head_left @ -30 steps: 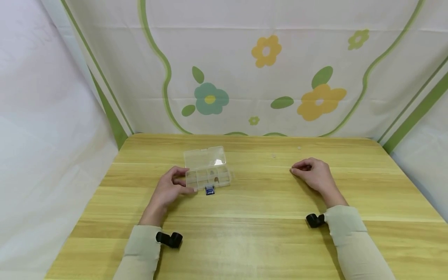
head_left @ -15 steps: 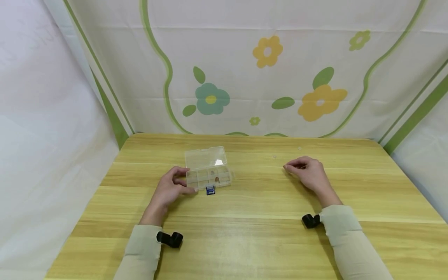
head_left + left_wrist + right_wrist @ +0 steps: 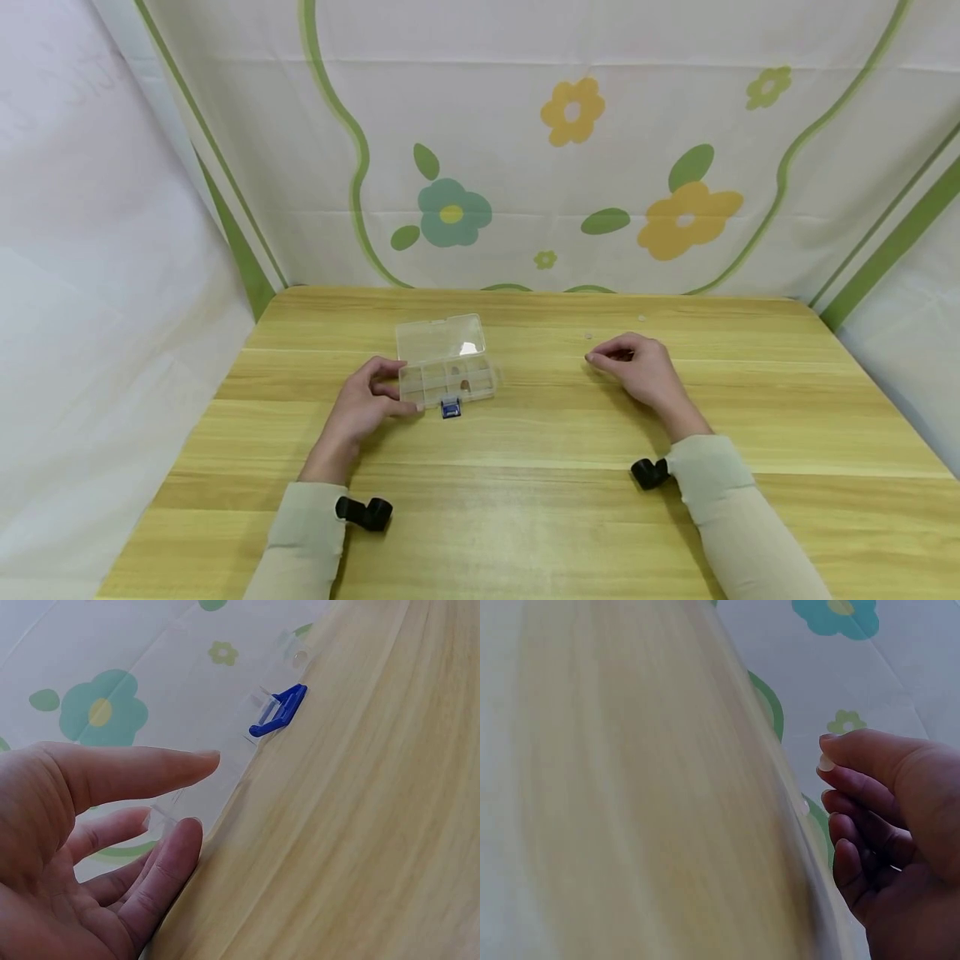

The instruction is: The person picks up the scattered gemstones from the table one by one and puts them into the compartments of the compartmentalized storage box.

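A clear plastic compartment box [image 3: 435, 385] lies with its lid [image 3: 438, 340] tipped back and its blue latch [image 3: 450, 408] facing the front. My left hand [image 3: 362, 404] holds the box by its left end, thumb at the front corner and fingers at the back. In the left wrist view the box's blue latch [image 3: 283, 710] stands out past the thumb. Between thumb and index fingertip, my right hand [image 3: 633, 367] pinches a small whitish piece [image 3: 826, 763] over the table, right of the box. A small brownish piece [image 3: 465, 386] sits in a front compartment.
Two tiny pale pieces, one nearer piece [image 3: 588, 336] and one farther piece [image 3: 642, 317], lie on the wooden table [image 3: 525, 517] beyond the right hand. A flower-printed cloth [image 3: 510, 150] hangs behind the table's back edge.
My right hand has moved left across the table, toward the box, with its pinch kept. The left hand and the box have stayed where they were.
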`<state>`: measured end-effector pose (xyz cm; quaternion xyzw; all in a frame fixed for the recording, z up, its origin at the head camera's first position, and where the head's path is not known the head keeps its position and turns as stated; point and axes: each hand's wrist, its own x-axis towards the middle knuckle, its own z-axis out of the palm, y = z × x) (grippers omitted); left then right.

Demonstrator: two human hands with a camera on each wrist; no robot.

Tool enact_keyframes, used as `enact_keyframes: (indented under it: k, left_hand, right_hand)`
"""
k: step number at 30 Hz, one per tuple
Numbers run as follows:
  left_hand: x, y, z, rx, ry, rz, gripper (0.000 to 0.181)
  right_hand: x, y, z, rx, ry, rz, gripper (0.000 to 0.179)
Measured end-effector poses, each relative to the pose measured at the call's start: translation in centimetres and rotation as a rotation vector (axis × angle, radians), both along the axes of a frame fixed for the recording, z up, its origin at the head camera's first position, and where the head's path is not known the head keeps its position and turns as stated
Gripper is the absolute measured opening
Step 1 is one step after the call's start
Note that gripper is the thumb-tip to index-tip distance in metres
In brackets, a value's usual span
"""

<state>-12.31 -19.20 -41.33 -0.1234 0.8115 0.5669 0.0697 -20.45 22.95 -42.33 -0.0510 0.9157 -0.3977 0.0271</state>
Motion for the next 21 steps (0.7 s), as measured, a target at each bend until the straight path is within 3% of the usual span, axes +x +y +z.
enact_keyframes:
  k: [21]
  left_hand:
    - [0.0,0.0,0.1,0.014,-0.007,0.009,0.072]
  right_hand:
    - [-0.3,-6.3,0.2,-0.105,0.018,0.130,0.012]
